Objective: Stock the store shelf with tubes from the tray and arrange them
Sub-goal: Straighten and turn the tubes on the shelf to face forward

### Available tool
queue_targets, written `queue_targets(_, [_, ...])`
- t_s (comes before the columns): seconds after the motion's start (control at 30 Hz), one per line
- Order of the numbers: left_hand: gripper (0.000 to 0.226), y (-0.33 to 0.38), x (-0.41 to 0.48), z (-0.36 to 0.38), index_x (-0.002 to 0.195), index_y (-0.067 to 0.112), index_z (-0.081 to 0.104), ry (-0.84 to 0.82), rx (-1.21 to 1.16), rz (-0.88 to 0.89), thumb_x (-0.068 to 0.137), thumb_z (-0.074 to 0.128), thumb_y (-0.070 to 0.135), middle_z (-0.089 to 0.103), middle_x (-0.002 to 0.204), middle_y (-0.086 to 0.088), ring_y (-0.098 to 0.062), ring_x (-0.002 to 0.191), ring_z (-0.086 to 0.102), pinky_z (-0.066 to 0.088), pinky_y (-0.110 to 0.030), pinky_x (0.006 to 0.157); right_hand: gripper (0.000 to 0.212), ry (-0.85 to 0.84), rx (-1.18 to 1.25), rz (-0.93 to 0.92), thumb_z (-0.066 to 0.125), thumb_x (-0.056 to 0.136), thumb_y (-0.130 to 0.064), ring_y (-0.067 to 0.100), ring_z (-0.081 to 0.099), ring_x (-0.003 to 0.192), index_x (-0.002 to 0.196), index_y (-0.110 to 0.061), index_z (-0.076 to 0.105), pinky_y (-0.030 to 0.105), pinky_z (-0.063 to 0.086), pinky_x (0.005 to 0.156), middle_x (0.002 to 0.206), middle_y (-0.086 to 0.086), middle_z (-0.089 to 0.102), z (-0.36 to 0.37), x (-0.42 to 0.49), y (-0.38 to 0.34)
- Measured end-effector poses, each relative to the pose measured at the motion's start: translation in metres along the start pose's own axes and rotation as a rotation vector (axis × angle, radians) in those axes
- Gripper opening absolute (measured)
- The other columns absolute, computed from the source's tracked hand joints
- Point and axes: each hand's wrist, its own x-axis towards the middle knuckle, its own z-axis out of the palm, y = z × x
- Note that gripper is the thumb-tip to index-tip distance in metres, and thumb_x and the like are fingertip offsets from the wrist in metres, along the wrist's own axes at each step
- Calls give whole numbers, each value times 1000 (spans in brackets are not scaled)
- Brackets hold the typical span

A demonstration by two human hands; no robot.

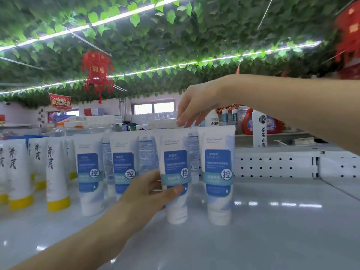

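Note:
Several white tubes with blue labels stand cap-down in a row on the pale shelf top (272, 230). My left hand (150, 191) grips the lower body of the third blue-label tube (175, 164), thumb across its front. My right hand (196, 106) reaches in from the right, its fingertips touching the crimped top edge of that same tube. A further blue-label tube (219, 172) stands just right of it, and two more (89, 176) (123, 162) stand to the left. Other tubes stand behind the row, backs showing. No tray is in view.
White tubes with yellow caps (56, 172) stand at the left of the shelf. A perforated white back panel (272, 164) rises behind the shelf on the right. Bottles and a red detergent jug (251, 121) sit on the shelf beyond.

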Motion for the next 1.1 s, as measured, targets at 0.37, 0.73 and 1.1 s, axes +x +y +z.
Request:
queue_targets(0.37, [36,-2,1,-5,104,33,62,-90,-9,25,79,74,10,74,94,12,-7,89,70,57,-27,78,27,14,33,9,67,89,-29,22,70,94,107,-9,69,27,59,74,105,9,71,5,13,10])
queue_targets(0.73, [37,1,-4,-4,108,30,62,-94,-11,4,81,69,7,74,97,12,-3,90,69,54,-20,76,29,14,16,101,64,91,-30,20,69,86,99,-3,71,28,59,77,103,12,69,11,19,3])
queue_targets(1.1, [18,11,-3,-1,98,18,66,32,-75,44,83,65,9,75,90,6,-6,85,71,56,-23,78,30,41,-45,110,67,89,-30,20,63,81,96,-1,69,33,58,85,94,10,67,18,22,-7])
